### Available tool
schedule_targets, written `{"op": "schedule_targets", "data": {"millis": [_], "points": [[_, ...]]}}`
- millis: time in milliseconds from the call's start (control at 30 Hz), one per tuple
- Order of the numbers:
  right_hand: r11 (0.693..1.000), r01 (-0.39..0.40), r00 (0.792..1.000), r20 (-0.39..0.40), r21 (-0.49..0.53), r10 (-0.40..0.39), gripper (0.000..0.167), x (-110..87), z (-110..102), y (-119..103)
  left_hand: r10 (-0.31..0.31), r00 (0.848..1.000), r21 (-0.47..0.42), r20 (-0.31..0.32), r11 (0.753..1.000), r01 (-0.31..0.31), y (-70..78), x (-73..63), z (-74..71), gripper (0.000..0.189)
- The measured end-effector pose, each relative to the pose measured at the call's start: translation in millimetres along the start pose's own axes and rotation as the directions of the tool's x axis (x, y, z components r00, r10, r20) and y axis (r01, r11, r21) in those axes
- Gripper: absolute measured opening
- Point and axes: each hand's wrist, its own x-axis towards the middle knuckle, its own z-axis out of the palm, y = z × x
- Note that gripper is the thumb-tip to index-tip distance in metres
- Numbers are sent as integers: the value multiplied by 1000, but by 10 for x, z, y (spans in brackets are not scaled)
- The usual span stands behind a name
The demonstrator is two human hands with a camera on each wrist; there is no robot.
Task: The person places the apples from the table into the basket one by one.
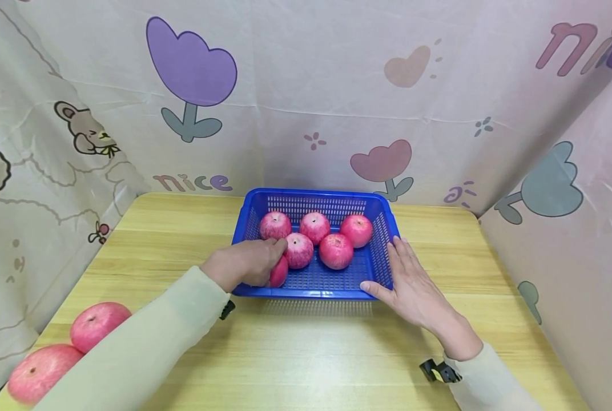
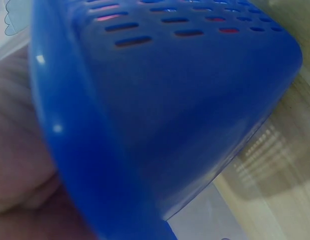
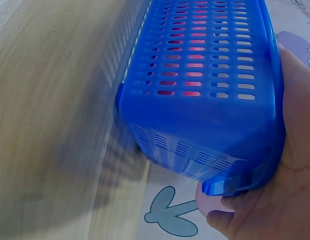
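A blue plastic basket [image 1: 306, 294] with slotted walls stands on the table and contains several pink-red apples [image 1: 335, 251]. My left hand [image 1: 249, 261] reaches over its front left corner and grips a red apple [image 1: 278, 274] low inside, beside the others; the hand hides much of that apple. In the left wrist view, the palm [image 2: 19, 145] lies close along the basket rim [image 2: 69, 135]. On the right side, my right hand [image 1: 414, 285] rests against the rim with fingers extended along it and the thumb over the front corner. The right wrist view has this hand [image 3: 290, 185] at the basket's rim.
Two more apples, one [image 1: 100, 325] behind the other [image 1: 44, 372], lie at the table's left edge by my left sleeve. A printed curtain [image 1: 296, 68] rises behind the wooden table [image 1: 306, 354] and along both sides.
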Motion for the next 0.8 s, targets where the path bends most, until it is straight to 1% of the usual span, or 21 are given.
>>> {"op": "schedule_targets", "data": {"millis": [300,500,700,800], "points": [[1000,0,1000,-1,0,0,114,17,6,3,-7,999,-45,34,999,8,-18,9,4,70],[1000,6,1000,-12,1,-6,112,14,7,2,-12,999,-59,44,998,15,-9,-1,-15,68],[1000,8,1000,-16,0,-8,111,8,2,2,-17,999,-76,38,997,20,-5,-15,-45,62],[1000,7,1000,-14,0,-7,112,14,7,0,-24,999,-73,23,997,25,-2,-24,-47,63]]}}
